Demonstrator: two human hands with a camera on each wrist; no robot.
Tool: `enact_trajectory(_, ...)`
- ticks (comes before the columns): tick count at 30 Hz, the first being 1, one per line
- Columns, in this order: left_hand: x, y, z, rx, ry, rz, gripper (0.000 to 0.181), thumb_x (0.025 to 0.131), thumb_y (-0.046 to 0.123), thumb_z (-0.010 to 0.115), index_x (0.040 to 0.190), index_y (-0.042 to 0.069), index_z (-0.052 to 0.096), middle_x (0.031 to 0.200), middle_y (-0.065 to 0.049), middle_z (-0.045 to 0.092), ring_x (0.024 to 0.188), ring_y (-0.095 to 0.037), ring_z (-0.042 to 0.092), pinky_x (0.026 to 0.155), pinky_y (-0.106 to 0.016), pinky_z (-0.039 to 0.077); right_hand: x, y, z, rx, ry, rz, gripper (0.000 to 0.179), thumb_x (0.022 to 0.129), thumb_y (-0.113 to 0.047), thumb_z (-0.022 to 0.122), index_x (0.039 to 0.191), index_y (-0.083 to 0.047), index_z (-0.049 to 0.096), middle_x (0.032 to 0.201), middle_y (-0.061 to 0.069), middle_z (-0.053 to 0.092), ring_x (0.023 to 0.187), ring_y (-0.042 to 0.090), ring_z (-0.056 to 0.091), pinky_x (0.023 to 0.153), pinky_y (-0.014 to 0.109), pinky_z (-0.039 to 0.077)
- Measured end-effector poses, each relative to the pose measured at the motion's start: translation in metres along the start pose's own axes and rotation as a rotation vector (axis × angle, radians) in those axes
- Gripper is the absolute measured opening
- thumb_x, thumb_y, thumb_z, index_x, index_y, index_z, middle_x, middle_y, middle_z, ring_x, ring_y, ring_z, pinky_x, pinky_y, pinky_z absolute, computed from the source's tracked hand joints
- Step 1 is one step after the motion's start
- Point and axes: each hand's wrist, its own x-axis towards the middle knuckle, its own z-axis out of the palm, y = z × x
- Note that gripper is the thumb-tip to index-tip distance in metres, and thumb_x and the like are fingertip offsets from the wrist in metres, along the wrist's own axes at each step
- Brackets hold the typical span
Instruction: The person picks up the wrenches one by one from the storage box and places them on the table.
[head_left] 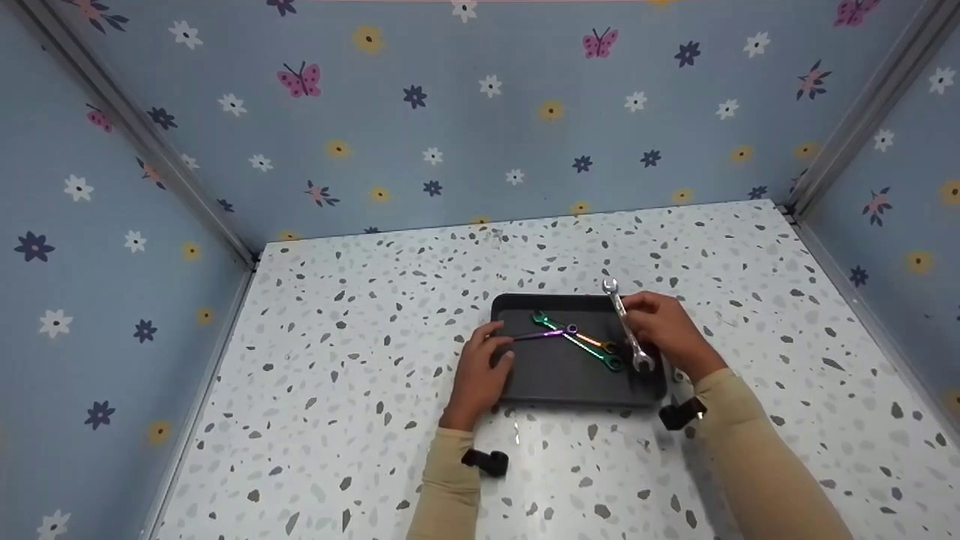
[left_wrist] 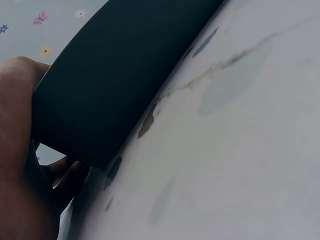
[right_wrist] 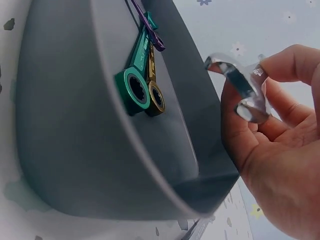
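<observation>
Silver wrench (head_left: pixel 628 328) pinched in right hand (head_left: pixel 667 330), held above the right side of the dark tray (head_left: pixel 551 379). In it: purple wrench (head_left: pixel 551 333) lying across green wrench (head_left: pixel 587 349), gold wrench (head_left: pixel 592 341) beside the green. Left hand (head_left: pixel 482 373) at tray's left rim; can't tell if it grips. Tray sits on speckled table (head_left: pixel 360 337).

No word, brand or number can be read. In the right wrist view, the green wrench (right_wrist: pixel 142 54) bears faint pale marks like lettering along its handle, and the gold wrench (right_wrist: pixel 152 67) darker ones, too small and blurred to decipher.
</observation>
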Motion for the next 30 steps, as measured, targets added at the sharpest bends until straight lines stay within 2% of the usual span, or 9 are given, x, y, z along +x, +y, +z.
enact_trajectory(10,0.001,0.001,0.000,0.009,0.003,0.000,0.025,0.097,0.019,0.063,0.118,0.009,0.071,0.147,0.002,0.049,0.140,-0.023,0.040,0.115,-0.043,0.031,-0.002,-0.001,-0.001,0.026,0.014,0.028,0.034,0.090,-0.007,0.061,0.122,0.008,0.060,0.081,0.000,0.059,0.061,0.010,0.051,0.055,0.023,0.045)
enact_trajectory(18,0.000,0.001,-0.001,0.001,-0.008,0.002,0.026,0.099,0.019,0.062,0.120,0.008,0.070,0.148,0.000,0.048,0.141,-0.023,0.039,0.114,-0.044,0.032,-0.006,-0.004,-0.003,0.059,0.009,0.057,0.036,0.091,-0.007,0.061,0.125,0.006,0.059,0.089,0.003,0.061,0.066,0.012,0.054,0.058,0.025,0.047)
enact_trajectory(25,0.000,0.001,-0.001,0.004,-0.011,0.004,0.025,0.099,0.018,0.062,0.120,0.007,0.070,0.149,-0.001,0.048,0.141,-0.023,0.038,0.114,-0.044,0.032,-0.012,-0.006,-0.008,0.110,0.006,0.062,0.030,0.093,-0.004,0.058,0.122,0.005,0.059,0.084,0.004,0.056,0.061,0.011,0.046,0.053,0.026,0.042)
enact_trajectory(30,-0.001,0.002,-0.001,0.008,-0.008,0.000,0.025,0.098,0.017,0.063,0.120,0.008,0.070,0.148,-0.002,0.048,0.140,-0.024,0.039,0.115,-0.043,0.031,-0.016,-0.006,-0.012,0.104,0.035,0.062,0.031,0.093,-0.004,0.059,0.122,0.007,0.058,0.093,0.007,0.060,0.066,0.012,0.052,0.057,0.026,0.046)
